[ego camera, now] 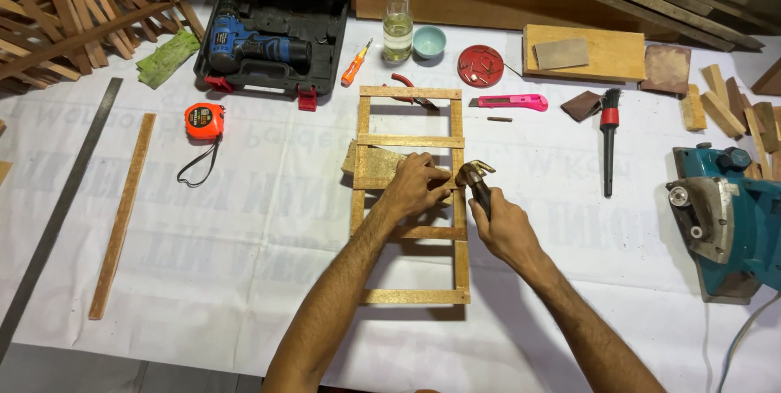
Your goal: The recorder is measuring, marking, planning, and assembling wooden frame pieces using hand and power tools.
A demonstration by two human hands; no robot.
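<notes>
Head view: ladder-shaped wooden frame [411, 141] of thin pale slats lies flat mid-table on a white sheet [244, 222] with faint mirrored lettering showing through. Left hand [416, 185] presses down, fingers curled, on a rough chipboard-like block [374, 163] laid across the frame's middle rungs. Right hand [506, 226] is closed around the dark handle of a small claw hammer [475, 177], its worn metal head touching the frame's right rail; the contact spot is too small to read. Far of the frame: red-handled pliers [411, 90], clear bottle with yellow cap [397, 17], pale green bowl [429, 41], round red lid of nails [480, 65], pink utility knife [508, 102]. Far left, a blue drill sits in an open black case [272, 43]; orange tape measure [204, 120] nearer. Right edge: teal circular saw [728, 218], partly cut off.
</notes>
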